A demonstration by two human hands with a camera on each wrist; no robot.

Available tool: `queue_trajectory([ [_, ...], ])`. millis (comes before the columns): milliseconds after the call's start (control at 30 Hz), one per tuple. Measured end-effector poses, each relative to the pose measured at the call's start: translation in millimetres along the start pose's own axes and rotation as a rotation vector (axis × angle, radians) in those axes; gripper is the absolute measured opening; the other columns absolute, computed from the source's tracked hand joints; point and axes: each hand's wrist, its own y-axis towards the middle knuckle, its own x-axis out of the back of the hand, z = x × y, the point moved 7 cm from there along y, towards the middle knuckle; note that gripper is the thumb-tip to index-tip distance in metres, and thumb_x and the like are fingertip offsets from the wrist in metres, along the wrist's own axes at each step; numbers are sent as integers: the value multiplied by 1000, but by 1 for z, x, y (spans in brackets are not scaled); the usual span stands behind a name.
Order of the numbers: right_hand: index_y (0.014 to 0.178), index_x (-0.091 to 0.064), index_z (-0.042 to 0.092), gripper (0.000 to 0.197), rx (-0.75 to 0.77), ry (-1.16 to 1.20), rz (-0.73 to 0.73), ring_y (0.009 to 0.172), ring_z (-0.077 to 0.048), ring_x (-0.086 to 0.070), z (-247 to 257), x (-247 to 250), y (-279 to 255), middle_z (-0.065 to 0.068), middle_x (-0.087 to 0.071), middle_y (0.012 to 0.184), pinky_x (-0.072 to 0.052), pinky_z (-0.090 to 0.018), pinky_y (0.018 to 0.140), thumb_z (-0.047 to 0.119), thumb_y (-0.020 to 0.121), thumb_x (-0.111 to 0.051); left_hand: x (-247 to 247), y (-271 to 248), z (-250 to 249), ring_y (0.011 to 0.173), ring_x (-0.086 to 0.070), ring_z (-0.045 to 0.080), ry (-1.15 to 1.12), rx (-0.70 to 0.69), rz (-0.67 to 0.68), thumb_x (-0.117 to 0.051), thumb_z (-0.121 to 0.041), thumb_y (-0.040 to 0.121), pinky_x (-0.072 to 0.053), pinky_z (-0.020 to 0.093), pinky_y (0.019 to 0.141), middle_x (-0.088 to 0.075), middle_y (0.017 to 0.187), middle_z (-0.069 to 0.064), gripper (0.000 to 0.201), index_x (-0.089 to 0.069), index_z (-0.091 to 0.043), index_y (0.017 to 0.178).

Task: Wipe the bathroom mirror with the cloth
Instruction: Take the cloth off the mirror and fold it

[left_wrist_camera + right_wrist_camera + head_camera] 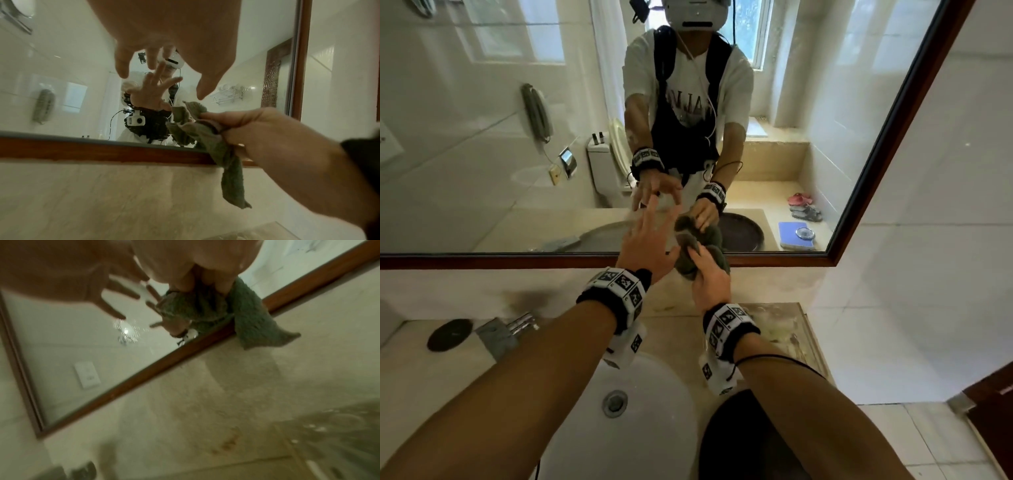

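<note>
The faucet point(506, 330) at the left of the worktop point(421, 370) is partly cut off by the left forearm, and the dark round thing point(449, 334) beside it is too unclear to name. The white basin point(650, 404) below the arms holds only its metal drain point(614, 401); its near edge is hidden by both forearms. The left hand point(645, 245) reaches toward the mirror point(482, 137) with fingers spread and straight, holding nothing; whether the fingertips point(122, 71) touch the glass cannot be told. Just right of it, the right hand point(709, 277) has its fingers curled round the bunched green cloth point(207, 139), held at the mirror's lower wooden frame point(102, 151), one corner hanging below the frame. The right wrist view is blurred. A dark round object point(743, 442) at the bottom right is cut off by the right arm.
</note>
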Motion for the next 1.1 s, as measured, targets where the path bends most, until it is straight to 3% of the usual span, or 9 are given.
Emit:
queue_trajectory([
  [100, 114, -72, 11, 43, -255, 222, -70, 117, -29, -60, 9, 5, 0, -9, -64, 127, -44, -32, 106, -3, 83, -44, 3, -23, 13, 140, -29, 37, -120, 28, 80, -62, -28, 85, -46, 52, 98, -1, 162, 6, 84, -12, -35, 152],
  [233, 105, -74, 4, 45, -548, 575, -102, 97, -24, -64, 36, 12, -15, -8, -70, 99, -52, -34, 96, -16, 82, -41, 13, -58, 27, 138, -35, 29, -353, 78, 143, -64, -19, 86, -43, 44, 104, -15, 160, 4, 83, -15, -36, 151],
  [467, 84, -76, 10, 47, -645, 757, -61, 97, -36, -65, 72, 11, -56, -16, -72, 93, -55, -48, 89, -20, 81, -40, 12, -117, 28, 113, -59, 27, -543, 78, 332, -70, -14, 82, -50, 36, 91, -52, 139, 7, 96, -9, -45, 149],
  [633, 91, -73, 2, 34, -697, 828, -79, 92, -29, -64, 91, 18, -93, -18, -70, 99, -57, -37, 74, -11, 88, -42, 3, -147, 27, 88, -63, 15, -750, 110, 363, -67, -6, 82, -55, 36, 81, -65, 105, 0, 90, -19, -46, 147],
  [700, 90, -73, 4, 35, -699, 839, -94, 92, -29, -64, 94, 21, -107, -18, -70, 99, -57, -33, 70, -11, 88, -42, 3, -157, 23, 93, -62, 15, -813, 130, 356, -67, -7, 84, -51, 32, 84, -65, 106, -1, 83, -25, -41, 146],
  [800, 85, -73, 6, 35, -709, 831, -108, 85, -28, -64, 97, 26, -127, -14, -70, 90, -57, -33, 69, -13, 86, -43, -2, -170, 17, 103, -62, 20, -928, 181, 370, -67, -6, 84, -51, 39, 92, -66, 113, 0, 67, -41, -38, 137],
  [900, 83, -75, 9, 40, -692, 738, -71, 87, -27, -64, 99, 35, -149, -9, -73, 86, -54, -31, 71, -12, 84, -41, -8, -182, 15, 99, -63, 23, -987, 264, 361, -57, -1, 85, -52, 44, 91, -69, 106, 0, 46, -59, -32, 119],
  [1000, 91, -76, 8, 29, -719, 713, -63, 93, -29, -67, 95, 43, -171, -12, -74, 92, -53, -36, 75, 3, 84, -48, -8, -194, 12, 92, -63, 25, -1041, 298, 331, -51, 5, 86, -52, 36, 85, -69, 91, -2, 41, -69, -25, 107],
  [1100, 101, -72, 3, 28, -733, 759, -102, 99, -25, -68, 94, 52, -185, -8, -74, 99, -52, -40, 85, 20, 86, -55, -5, -200, 7, 97, -65, 27, -1105, 327, 343, -53, 6, 86, -54, 36, 85, -71, 99, 3, 41, -70, -21, 111],
])
